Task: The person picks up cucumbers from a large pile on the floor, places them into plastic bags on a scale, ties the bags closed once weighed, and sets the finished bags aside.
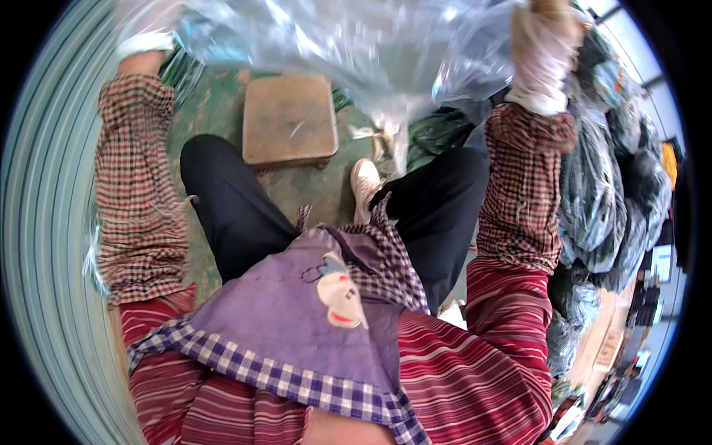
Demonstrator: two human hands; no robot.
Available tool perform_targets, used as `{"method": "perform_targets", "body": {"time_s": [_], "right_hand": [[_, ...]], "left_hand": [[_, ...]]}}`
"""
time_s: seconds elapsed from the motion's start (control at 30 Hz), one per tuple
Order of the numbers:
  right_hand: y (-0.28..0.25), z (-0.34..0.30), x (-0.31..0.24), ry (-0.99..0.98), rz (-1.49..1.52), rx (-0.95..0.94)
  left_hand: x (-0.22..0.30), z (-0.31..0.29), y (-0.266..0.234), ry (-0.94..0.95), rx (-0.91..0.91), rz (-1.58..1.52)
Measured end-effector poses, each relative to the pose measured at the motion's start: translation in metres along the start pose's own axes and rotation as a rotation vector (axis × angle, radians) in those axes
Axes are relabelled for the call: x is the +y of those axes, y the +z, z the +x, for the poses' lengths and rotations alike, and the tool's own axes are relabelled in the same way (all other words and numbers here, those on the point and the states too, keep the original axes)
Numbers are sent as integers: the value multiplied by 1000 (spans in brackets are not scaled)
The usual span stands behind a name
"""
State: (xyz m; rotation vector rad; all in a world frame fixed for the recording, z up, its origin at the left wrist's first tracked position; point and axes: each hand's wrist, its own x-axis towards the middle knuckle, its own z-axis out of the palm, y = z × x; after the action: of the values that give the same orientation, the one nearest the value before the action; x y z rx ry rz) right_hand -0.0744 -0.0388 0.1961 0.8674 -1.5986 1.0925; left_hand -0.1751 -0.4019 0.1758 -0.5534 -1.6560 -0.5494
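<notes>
A large clear plastic bag (319, 37) is stretched wide across the top of the head view, its film crumpled and shiny. At its left end my left hand (146, 26), in a whitish glove, is closed on the film; motion smears it and the frame's upper edge cuts it off. The right end is gripped by my right hand (546, 55), also gloved and blurred, with its fingers partly hidden. Both arms reach forward in checked sleeve covers. Beneath the bag, between and ahead of my knees, stands a low brown square platform (289, 119) on small feet.
Corrugated pale metal wall (52, 200) runs close along my left. Stacked clear bags of dark green contents (593, 178) rise on my right. Green leafy stalks (441, 137) lie on the floor beyond my right knee. My white shoe (365, 185) stands beside the platform.
</notes>
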Motion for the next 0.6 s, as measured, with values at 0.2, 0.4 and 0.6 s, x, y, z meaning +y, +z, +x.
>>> {"method": "perform_targets", "body": {"time_s": [0.2,0.4,0.6], "right_hand": [[45,-96,87,601,-838,-1264],[99,-114,91,663,-583,-905],[76,-142,175,384,-939,-1039]], "left_hand": [[-70,-139,-14,-333,-1040,285],[-109,-169,-49,-1247,-605,-827],[-91,-151,-30,-924,-1032,-364]]}}
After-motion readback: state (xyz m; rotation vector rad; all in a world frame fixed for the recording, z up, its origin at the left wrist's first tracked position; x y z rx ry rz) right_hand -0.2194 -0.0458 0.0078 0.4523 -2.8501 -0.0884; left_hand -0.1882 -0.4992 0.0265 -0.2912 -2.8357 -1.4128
